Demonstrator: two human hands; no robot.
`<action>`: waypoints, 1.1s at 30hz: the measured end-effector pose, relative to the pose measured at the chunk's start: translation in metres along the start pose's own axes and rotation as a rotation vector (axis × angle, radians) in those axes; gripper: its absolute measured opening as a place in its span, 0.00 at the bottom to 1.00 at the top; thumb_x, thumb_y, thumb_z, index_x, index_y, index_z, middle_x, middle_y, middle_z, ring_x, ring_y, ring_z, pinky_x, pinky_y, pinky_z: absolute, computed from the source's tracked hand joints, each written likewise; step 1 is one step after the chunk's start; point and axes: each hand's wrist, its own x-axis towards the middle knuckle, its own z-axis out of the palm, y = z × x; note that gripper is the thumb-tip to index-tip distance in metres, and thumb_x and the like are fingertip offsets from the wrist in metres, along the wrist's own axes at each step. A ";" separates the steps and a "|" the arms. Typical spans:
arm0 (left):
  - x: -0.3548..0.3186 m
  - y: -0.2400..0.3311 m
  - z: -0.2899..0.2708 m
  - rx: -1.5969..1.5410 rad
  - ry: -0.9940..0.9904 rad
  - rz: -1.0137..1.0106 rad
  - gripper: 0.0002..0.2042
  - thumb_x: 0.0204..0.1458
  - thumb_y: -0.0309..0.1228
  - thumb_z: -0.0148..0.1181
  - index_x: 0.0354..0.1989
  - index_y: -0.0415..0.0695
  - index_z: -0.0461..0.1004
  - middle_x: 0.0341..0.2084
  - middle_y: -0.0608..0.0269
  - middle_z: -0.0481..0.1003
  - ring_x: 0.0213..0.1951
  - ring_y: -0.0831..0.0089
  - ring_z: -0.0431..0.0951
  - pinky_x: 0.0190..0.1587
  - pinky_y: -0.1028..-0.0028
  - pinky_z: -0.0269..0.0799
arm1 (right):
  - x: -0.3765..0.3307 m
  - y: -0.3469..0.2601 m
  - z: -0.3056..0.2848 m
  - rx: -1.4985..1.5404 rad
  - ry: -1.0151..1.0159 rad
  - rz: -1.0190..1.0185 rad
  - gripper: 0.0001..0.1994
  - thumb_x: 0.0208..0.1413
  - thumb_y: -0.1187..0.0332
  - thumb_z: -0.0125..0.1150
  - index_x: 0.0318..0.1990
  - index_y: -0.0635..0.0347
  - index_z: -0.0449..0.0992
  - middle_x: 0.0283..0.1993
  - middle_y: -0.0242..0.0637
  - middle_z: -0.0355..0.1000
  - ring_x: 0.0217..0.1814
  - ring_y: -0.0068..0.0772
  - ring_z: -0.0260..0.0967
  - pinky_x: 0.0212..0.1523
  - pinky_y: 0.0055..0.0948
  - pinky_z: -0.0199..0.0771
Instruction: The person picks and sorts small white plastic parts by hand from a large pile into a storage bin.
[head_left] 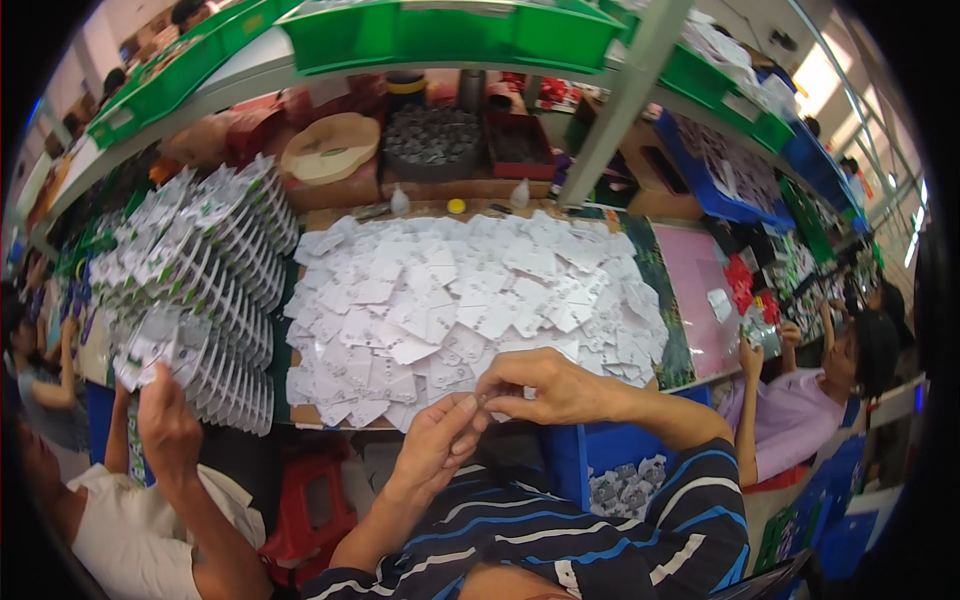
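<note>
Here, we held one small piece (pixel 482 398), mostly hidden and hard to identify, pinched between left grip (pixel 435 438) and right grip (pixel 548 385), near the desk's (pixel 656 265) front edge. Beyond spread one heap of white cards (pixel 430 300), overlapping past counting, then two small bottles (pixel 400 203) and one yellow cap (pixel 456 206).

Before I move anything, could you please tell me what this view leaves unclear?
In the head view:
- Anything between the left hand and right hand: too small, hidden by fingers.
- Blue bin, lower part: behind striped shirt.
- Middle green bin, contents: mostly cut off by upper edge.
</note>
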 end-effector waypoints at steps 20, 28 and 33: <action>-0.027 -0.004 -0.065 -0.121 -0.109 -0.169 0.09 0.60 0.19 0.50 0.48 0.35 0.69 0.45 0.49 0.74 0.44 0.63 0.79 0.35 0.78 0.76 | 0.203 0.197 -0.124 -0.741 0.244 0.252 0.09 0.48 0.67 0.62 0.36 0.59 0.81 0.36 0.44 0.78 0.39 0.48 0.76 0.41 0.41 0.74; -0.024 -0.004 -0.069 0.013 -0.092 -0.238 0.10 0.61 0.22 0.49 0.50 0.36 0.69 0.45 0.53 0.75 0.41 0.71 0.76 0.37 0.80 0.71 | 0.216 0.226 -0.114 -0.917 0.149 0.238 0.08 0.51 0.66 0.59 0.34 0.58 0.80 0.36 0.42 0.77 0.40 0.48 0.75 0.42 0.43 0.74; -0.029 -0.010 -0.074 -0.111 -0.164 -0.209 0.15 0.62 0.21 0.44 0.57 0.36 0.62 0.49 0.52 0.71 0.46 0.69 0.74 0.48 0.74 0.70 | 0.218 0.227 -0.109 -0.895 0.180 0.278 0.08 0.51 0.67 0.58 0.33 0.58 0.80 0.35 0.43 0.77 0.39 0.47 0.75 0.41 0.43 0.74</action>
